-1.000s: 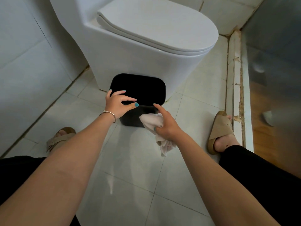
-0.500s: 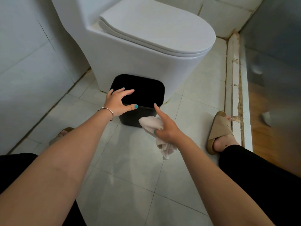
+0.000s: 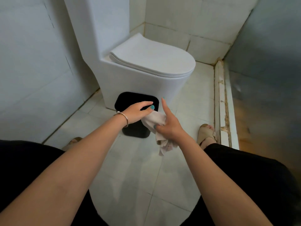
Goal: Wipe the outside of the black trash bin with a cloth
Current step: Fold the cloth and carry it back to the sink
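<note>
Head view, left to right, places given from the black trash bin:
Wall: tiled, well to the left of the bin, with a strip of bare floor (image 3: pixel 78 121) between.
Left foot: in a tan sandal (image 3: pixel 73 141), on the floor to the near left of the bin.
Left hand (image 3: pixel 136 114): lies flat over the bin's near top edge, fingers (image 3: pixel 145 104) straight and together, thumb out to the right; it presses and curls round nothing.
Black trash bin (image 3: pixel 136 133): stands upright on the floor, its far side just in front of the toilet (image 3: pixel 140 79); whether they touch cannot be told. Rounded rectangular top, long axis running left to right; the near wall faces the person.
Cloth (image 3: pixel 154 119): pale, bunched against the bin's near right corner, its upper end under the left thumb, a loose tail hanging below the right hand.
Right hand (image 3: pixel 169 126): just right of that corner, thumb and lower fingers pinching the cloth, forefinger straight and pointing up.
Nearer hand for wiping: the right, by my reading; the right wall lies straight ahead of its fingers.
Room: open floor near and right of the bin; cramped at the far side.
Right foot: sandalled, well right of the bin, beside the raised sill (image 3: pixel 219 101).
</note>
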A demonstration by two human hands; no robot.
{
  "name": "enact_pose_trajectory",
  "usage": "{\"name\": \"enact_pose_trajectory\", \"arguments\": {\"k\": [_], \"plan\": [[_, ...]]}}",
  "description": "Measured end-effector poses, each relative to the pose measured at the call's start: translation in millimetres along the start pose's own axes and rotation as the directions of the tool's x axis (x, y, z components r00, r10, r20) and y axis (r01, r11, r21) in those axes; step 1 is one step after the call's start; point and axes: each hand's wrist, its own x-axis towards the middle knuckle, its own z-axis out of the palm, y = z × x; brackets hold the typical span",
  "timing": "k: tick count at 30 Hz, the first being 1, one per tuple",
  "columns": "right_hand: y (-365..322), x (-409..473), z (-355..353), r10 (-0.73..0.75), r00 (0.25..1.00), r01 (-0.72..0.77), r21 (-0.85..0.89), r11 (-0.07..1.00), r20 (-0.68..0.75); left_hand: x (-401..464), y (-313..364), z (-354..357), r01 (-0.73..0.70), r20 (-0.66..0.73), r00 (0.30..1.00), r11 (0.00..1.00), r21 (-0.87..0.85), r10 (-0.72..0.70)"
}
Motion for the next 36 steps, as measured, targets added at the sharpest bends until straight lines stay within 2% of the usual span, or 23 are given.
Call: {"name": "enact_pose_trajectory", "arguments": {"k": [2,6,9,18,21,23,28,31,34,36], "plan": [[-8,-4,-5,-0.012,1.0,0.012,-0.001,1.0,-0.022,-6,10,-1,0.024,0.003,1.0,0.999,-0.022,-0.024],[-26,-14,-18,-0.028,0.997,0.028,-0.004,1.0,-0.068,-17,26,-8,0.115,-0.066,0.992,0.988,0.102,-0.109],[-37,-19,-25,-0.069,0.992,0.068,-0.012,0.998,-0.109,-24,35,-15,0.153,-0.146,0.979,0.987,0.044,-0.145],[-59,-18,-41,-0.14,0.969,0.145,0.009,0.989,-0.205,-24,75,-32,-0.053,-0.21,0.978,0.971,-0.233,0.003],[-62,-14,-44,-0.169,0.961,0.177,0.02,0.984,-0.217,-16,82,-34,-0.089,-0.202,0.979,0.921,-0.38,0.011],[-64,-9,-46,-0.154,0.964,0.163,0.024,0.986,-0.216,-12,87,-34,-0.091,-0.215,0.977,0.907,-0.412,0.001],[-67,4,-49,-0.018,0.984,0.033,0.079,0.996,-0.177,-2,95,-39,-0.193,-0.319,0.94,0.962,-0.192,0.125],[-69,10,-58,0.06,0.989,-0.038,0.163,0.986,-0.132,3,103,-44,-0.267,-0.368,0.902,0.961,-0.068,0.224],[-72,21,-71,0.109,0.991,-0.082,0.307,0.948,-0.072,7,111,-54,-0.327,-0.384,0.877,0.944,-0.037,0.288],[-75,27,-79,0.095,0.992,-0.05,0.426,0.903,-0.084,9,114,-61,-0.363,-0.383,0.863,0.932,-0.017,0.329]]}}
